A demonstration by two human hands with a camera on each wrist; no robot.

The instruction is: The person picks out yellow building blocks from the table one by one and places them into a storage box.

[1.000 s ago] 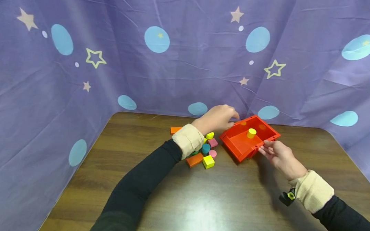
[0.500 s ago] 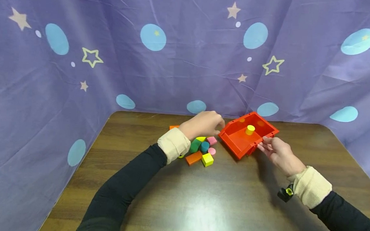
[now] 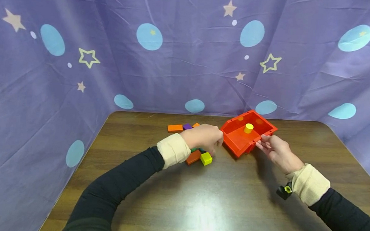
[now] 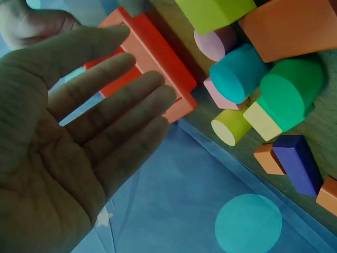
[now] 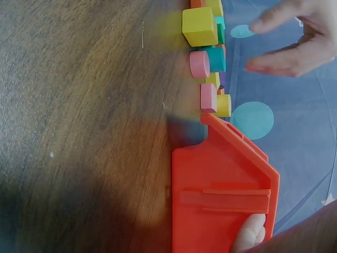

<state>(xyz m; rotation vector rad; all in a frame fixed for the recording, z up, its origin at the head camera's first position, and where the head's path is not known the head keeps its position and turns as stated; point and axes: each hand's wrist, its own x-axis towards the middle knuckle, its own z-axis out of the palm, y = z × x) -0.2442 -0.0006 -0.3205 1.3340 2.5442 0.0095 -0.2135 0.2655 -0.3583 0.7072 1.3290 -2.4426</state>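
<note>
My left hand (image 3: pixel 202 136) hovers over a cluster of toy blocks, its fingers extended and holding nothing in the left wrist view. Below it are a yellow cube (image 3: pixel 206 158), an orange brick (image 3: pixel 193 157), a teal cylinder (image 4: pixel 239 73), a green block (image 4: pixel 292 87) and a pink cylinder (image 5: pixel 199 64). Some of these are covered by the hand in the head view. With my right hand (image 3: pixel 280 154) I grip the near right rim of a red open bin (image 3: pixel 238 142). Inside that bin stands a yellow cylinder (image 3: pixel 248 128).
Behind the cluster lie an orange block (image 3: pixel 175 128) and a purple block (image 3: pixel 187 126). The wooden table (image 3: pixel 156 204) ends at a purple curtain (image 3: pixel 174 73) printed with stars and blue ovals.
My left hand has moved left and nearer, from beside the bin's left rim to above the blocks. My right hand keeps its grip on the bin.
</note>
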